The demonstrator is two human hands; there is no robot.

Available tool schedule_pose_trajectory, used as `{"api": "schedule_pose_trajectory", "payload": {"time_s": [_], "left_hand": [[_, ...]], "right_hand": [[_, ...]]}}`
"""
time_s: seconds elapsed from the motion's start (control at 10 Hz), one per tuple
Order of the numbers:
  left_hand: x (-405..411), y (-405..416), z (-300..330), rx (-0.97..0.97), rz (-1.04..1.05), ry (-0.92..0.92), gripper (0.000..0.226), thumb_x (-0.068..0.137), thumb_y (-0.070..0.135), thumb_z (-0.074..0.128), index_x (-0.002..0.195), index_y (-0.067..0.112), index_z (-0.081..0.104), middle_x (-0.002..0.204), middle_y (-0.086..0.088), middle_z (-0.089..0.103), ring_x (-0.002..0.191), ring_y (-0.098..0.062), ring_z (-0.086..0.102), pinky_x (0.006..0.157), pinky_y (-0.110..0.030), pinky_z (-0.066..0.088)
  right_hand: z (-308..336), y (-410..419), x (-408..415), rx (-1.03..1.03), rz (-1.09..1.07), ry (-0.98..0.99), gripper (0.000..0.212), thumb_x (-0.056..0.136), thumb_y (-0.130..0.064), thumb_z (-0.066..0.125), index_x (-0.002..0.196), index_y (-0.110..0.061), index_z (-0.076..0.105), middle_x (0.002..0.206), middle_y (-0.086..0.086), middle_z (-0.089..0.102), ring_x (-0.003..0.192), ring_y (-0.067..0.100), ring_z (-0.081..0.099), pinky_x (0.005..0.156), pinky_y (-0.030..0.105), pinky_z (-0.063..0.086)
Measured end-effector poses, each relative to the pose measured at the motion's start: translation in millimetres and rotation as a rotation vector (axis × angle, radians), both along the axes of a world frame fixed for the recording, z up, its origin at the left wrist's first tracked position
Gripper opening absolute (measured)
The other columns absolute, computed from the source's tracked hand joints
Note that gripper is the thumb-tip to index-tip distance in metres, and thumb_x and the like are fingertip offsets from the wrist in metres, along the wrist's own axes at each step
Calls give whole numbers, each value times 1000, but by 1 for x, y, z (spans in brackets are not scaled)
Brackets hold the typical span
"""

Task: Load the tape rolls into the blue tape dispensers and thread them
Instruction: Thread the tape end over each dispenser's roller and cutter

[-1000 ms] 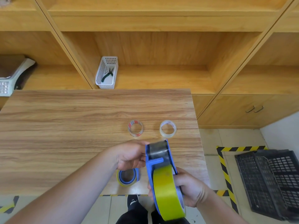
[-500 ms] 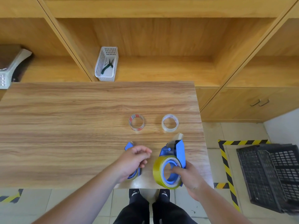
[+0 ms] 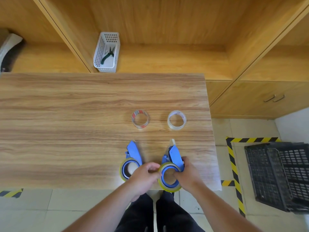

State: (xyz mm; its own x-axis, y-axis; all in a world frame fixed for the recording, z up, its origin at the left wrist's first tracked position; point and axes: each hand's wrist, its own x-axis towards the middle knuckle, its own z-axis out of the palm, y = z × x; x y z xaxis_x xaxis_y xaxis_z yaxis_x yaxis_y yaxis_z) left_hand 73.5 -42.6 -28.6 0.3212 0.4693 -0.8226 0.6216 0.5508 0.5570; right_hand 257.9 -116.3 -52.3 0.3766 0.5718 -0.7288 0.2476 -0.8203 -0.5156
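Observation:
Two blue tape dispensers lie side by side near the front edge of the wooden table [image 3: 66, 128], each loaded with a yellow tape roll. The left dispenser [image 3: 132, 156] lies free, its roll partly hidden by my left hand [image 3: 144, 177]. My right hand [image 3: 186, 174] grips the right dispenser [image 3: 173, 158] at its body, with tape sticking out at its tip. My left hand's fingers touch that dispenser's yellow roll [image 3: 168, 185]. Farther back lie two small clear tape rolls, one with red print [image 3: 140, 118] and one plain [image 3: 176, 120].
A white basket [image 3: 107, 52] holding pliers stands on the shelf behind the table. A black crate [image 3: 280, 176] sits on the floor to the right inside yellow-black floor tape. The table's right edge is close to the right dispenser.
The right dispenser came down from in front of me and now lies flat on the table. My left hand moved from the left dispenser to the right one's roll.

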Motion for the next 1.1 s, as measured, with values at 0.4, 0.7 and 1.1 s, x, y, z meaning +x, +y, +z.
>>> {"api": "schedule_pose_trajectory", "payload": {"time_s": [0.4, 0.7, 1.1], "left_hand": [[10, -4, -24, -41, 83, 77, 41, 88, 30, 71, 129, 32, 65, 124, 15, 66, 115, -10, 65, 108, -40, 53], [14, -9, -31, -64, 71, 122, 57, 86, 35, 72, 141, 31, 57, 138, 10, 62, 121, -13, 62, 111, -42, 50], [12, -7, -20, -65, 67, 62, 66, 87, 34, 69, 150, 30, 49, 149, 11, 54, 131, -16, 57, 116, -43, 45]], "right_hand": [[-20, 14, -5, -84, 207, -204, 44, 82, -8, 59, 124, -20, 48, 119, 4, 47, 85, 28, 62, 76, 45, 58], [-31, 16, -7, -112, 247, -245, 50, 88, -11, 63, 134, -17, 45, 128, 7, 47, 94, 28, 63, 77, 38, 58], [-21, 14, -4, -88, 212, -165, 65, 83, -25, 70, 140, -18, 40, 131, 8, 46, 105, 28, 58, 83, 39, 55]]}}
